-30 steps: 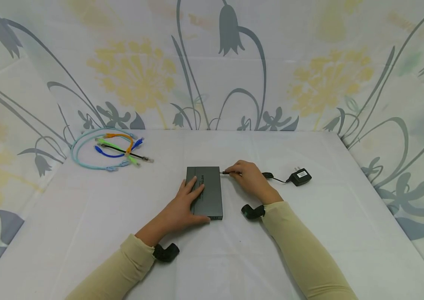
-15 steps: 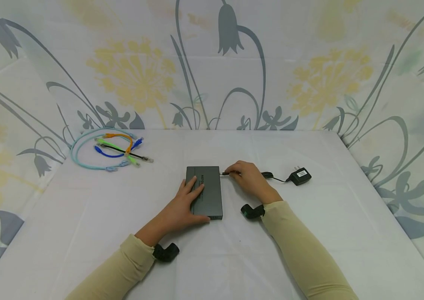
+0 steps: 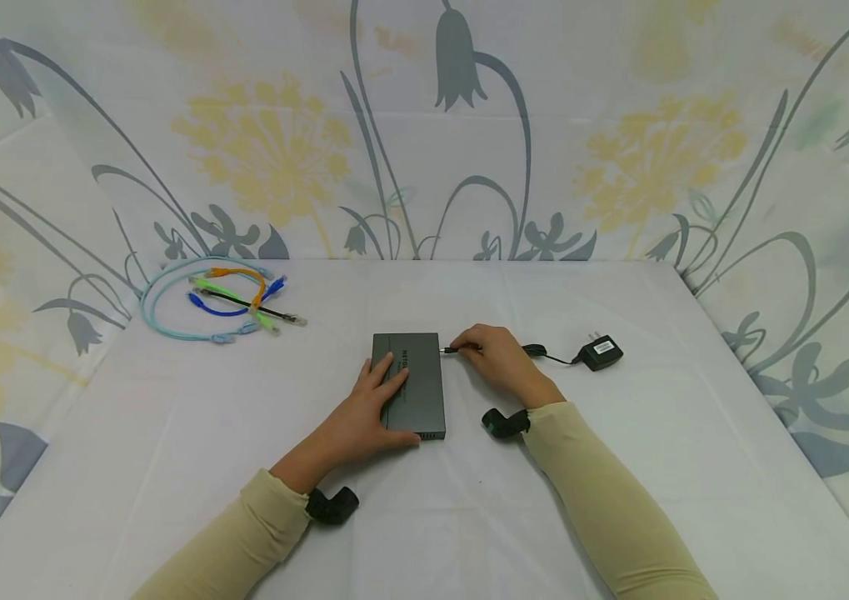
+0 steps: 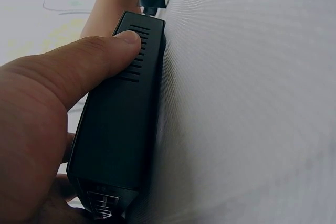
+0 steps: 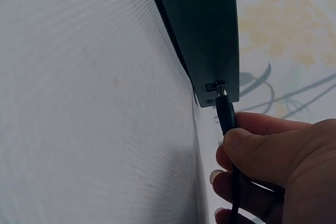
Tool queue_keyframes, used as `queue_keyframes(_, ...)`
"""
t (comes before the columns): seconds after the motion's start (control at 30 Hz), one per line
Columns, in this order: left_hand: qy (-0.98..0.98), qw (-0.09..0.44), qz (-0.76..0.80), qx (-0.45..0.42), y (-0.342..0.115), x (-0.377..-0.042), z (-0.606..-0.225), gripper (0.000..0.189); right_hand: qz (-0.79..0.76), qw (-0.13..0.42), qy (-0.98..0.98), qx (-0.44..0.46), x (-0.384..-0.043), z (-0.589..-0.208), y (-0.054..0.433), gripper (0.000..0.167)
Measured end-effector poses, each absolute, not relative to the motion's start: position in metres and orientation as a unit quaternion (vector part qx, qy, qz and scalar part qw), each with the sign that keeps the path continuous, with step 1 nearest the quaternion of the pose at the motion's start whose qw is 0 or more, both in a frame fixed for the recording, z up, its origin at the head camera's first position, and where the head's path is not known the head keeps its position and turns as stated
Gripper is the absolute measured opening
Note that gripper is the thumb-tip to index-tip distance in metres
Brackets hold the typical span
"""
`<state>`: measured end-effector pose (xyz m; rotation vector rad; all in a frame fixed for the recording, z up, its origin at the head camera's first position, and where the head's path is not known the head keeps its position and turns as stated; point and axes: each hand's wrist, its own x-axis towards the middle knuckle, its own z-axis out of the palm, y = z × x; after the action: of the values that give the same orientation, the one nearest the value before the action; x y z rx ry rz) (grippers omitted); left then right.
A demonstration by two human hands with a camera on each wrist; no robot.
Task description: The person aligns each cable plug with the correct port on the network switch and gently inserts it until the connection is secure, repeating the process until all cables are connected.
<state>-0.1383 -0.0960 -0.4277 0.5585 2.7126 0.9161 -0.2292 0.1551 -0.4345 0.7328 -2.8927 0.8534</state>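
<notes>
A dark grey network switch (image 3: pixel 418 396) lies on the white-covered table in the middle of the head view. My left hand (image 3: pixel 362 419) holds it, with fingers spread over its top and left edge. In the left wrist view the thumb (image 4: pixel 118 51) presses on the slotted side. From the right, my right hand (image 3: pixel 497 360) pinches the black barrel plug (image 5: pixel 225 115) of a power cord between thumb and fingers. The plug's metal tip is right at the power jack in the switch's end, in the right wrist view. That cord leads right to a black power adapter (image 3: pixel 601 353).
At the back left of the table lie several network cables: a coiled light blue cable (image 3: pixel 157 317), plus shorter orange, green, blue and black ones. A cord bundle (image 3: pixel 534 350) lies between the right hand and the adapter. Floral cloth (image 3: pixel 469 167) rises behind the table.
The plug in my right hand has shifted very slightly toward me along the switch's right edge. The left hand and the switch stay in place.
</notes>
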Motion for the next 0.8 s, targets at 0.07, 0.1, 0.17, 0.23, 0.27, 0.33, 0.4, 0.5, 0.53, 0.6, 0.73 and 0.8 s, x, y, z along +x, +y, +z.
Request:
queue_keyframes(0.07,0.924,0.111,0.312,0.190,-0.0959,-0.1384,-0.4279,0.096,0.278,0.019,-0.931,0.236,-0.2290,-0.4347,0.1552,0.017)
queue_keyframes(0.1,0.924,0.111,0.312,0.190,-0.0958,-0.1384,-0.4280,0.096,0.278,0.019,-0.931,0.236,-0.2291,-0.4350,0.1552,0.017)
queue_keyframes(0.17,0.924,0.111,0.311,0.190,-0.0957,-0.1385,-0.4281,0.096,0.280,0.019,-0.930,0.236,-0.2294,-0.4357,0.1553,0.017)
queue_keyframes(0.23,0.924,0.111,0.311,0.190,-0.0957,-0.1386,-0.4284,0.096,0.281,0.019,-0.930,0.235,-0.2296,-0.4364,0.1554,0.017)
queue_keyframes(0.27,0.924,0.111,0.311,0.190,-0.0957,-0.1385,-0.4284,0.096,0.280,0.019,-0.931,0.235,-0.2298,-0.4369,0.1555,0.017)
queue_keyframes(0.33,0.924,0.112,0.312,0.190,-0.0957,-0.1384,-0.4284,0.096,0.281,0.019,-0.931,0.234,-0.2299,-0.4371,0.1555,0.016)
queue_keyframes(0.4,0.924,0.113,0.313,0.190,-0.0957,-0.1383,-0.4281,0.096,0.281,0.018,-0.931,0.233,-0.2299,-0.4374,0.1555,0.016)
queue_keyframes(0.5,0.923,0.114,0.314,0.190,-0.0957,-0.1381,-0.4279,0.096,0.280,0.013,-0.932,0.231,-0.2298,-0.4373,0.1557,0.016)
queue_keyframes(0.53,0.923,0.114,0.315,0.190,-0.0958,-0.1381,-0.4279,0.096,0.280,0.011,-0.932,0.231,-0.2297,-0.4371,0.1558,0.017)
queue_keyframes(0.6,0.923,0.114,0.315,0.191,-0.0959,-0.1380,-0.4279,0.096,0.281,0.005,-0.932,0.230,-0.2293,-0.4368,0.1561,0.017)
queue_keyframes(0.73,0.923,0.115,0.315,0.190,-0.0959,-0.1381,-0.4280,0.096,0.284,-0.001,-0.931,0.229,-0.2289,-0.4361,0.1569,0.017)
queue_keyframes(0.8,0.923,0.115,0.315,0.189,-0.0958,-0.1383,-0.4283,0.096,0.285,-0.002,-0.930,0.231,-0.2288,-0.4358,0.1572,0.016)
